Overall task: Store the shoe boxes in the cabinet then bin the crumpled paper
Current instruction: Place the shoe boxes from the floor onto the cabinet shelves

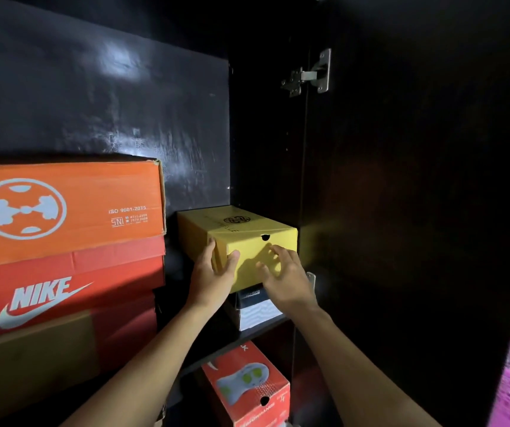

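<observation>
Dark cabinet [263,134], yellow box [238,224] inside, left hand [213,274], right hand [286,280] on it

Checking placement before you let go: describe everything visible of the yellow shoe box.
The yellow shoe box looks like cardboard, lid closed, with a dark round emblem on top and a finger notch in its front end. It sits on a black-and-white box near the right wall of the cabinet. The left hand holds its front left corner; the right hand touches the front face with spread fingers.
</observation>
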`<action>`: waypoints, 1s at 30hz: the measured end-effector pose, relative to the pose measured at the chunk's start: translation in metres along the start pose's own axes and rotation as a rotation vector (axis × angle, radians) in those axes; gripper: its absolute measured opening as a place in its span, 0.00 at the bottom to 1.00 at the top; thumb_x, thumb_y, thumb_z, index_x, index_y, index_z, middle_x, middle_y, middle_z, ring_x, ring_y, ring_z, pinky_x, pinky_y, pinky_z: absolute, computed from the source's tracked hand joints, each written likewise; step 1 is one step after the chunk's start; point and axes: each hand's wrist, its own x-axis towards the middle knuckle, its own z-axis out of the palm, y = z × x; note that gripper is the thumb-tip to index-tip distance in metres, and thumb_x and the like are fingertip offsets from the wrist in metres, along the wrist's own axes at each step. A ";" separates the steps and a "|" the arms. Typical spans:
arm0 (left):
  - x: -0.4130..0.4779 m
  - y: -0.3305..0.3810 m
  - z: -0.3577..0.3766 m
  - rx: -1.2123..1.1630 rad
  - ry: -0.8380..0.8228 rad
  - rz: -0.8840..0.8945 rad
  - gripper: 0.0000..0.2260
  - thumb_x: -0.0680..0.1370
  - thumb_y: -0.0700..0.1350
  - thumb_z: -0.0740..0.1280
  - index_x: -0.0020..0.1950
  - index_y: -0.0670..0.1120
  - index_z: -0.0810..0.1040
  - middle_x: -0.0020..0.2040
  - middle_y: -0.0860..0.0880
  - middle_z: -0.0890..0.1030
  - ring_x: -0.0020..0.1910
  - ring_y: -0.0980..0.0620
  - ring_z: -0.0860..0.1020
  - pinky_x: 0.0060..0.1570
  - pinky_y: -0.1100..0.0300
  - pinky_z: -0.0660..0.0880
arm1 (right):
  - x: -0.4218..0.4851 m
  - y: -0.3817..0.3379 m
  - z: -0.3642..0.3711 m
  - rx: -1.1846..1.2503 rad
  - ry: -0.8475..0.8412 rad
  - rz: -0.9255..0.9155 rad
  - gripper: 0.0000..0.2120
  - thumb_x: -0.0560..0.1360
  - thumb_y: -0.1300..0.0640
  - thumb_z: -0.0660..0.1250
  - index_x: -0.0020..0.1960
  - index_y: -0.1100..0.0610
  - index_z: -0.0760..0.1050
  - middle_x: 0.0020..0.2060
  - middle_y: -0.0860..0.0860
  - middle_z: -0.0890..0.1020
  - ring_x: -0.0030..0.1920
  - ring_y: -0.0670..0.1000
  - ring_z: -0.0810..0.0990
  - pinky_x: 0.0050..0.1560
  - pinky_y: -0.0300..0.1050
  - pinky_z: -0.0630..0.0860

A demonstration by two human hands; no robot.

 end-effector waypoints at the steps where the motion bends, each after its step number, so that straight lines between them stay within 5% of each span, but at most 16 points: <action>1: -0.003 0.002 0.000 -0.005 -0.010 -0.013 0.34 0.75 0.60 0.69 0.77 0.52 0.62 0.74 0.48 0.69 0.72 0.51 0.69 0.72 0.49 0.66 | -0.005 -0.001 -0.005 -0.005 -0.007 0.008 0.26 0.80 0.41 0.61 0.75 0.48 0.64 0.71 0.44 0.66 0.67 0.49 0.72 0.60 0.48 0.68; 9: -0.081 0.050 -0.005 -0.068 -0.096 -0.071 0.28 0.77 0.50 0.70 0.75 0.50 0.66 0.72 0.48 0.71 0.70 0.49 0.71 0.67 0.58 0.67 | -0.088 -0.003 -0.060 0.002 0.050 0.035 0.23 0.79 0.44 0.64 0.72 0.51 0.70 0.66 0.49 0.72 0.65 0.50 0.74 0.62 0.44 0.71; 17: -0.203 0.072 -0.002 -0.002 -0.310 0.042 0.15 0.76 0.53 0.68 0.62 0.51 0.79 0.55 0.53 0.79 0.54 0.54 0.77 0.54 0.62 0.71 | -0.228 0.012 -0.115 -0.088 0.121 0.172 0.22 0.79 0.43 0.64 0.71 0.49 0.70 0.69 0.49 0.71 0.68 0.50 0.73 0.65 0.47 0.71; 30: -0.403 -0.035 0.077 0.066 -0.712 -0.115 0.15 0.78 0.50 0.67 0.64 0.50 0.77 0.54 0.49 0.80 0.45 0.54 0.77 0.37 0.65 0.72 | -0.462 0.126 -0.136 -0.183 0.095 0.564 0.22 0.78 0.44 0.65 0.69 0.51 0.73 0.68 0.54 0.74 0.65 0.53 0.76 0.67 0.55 0.72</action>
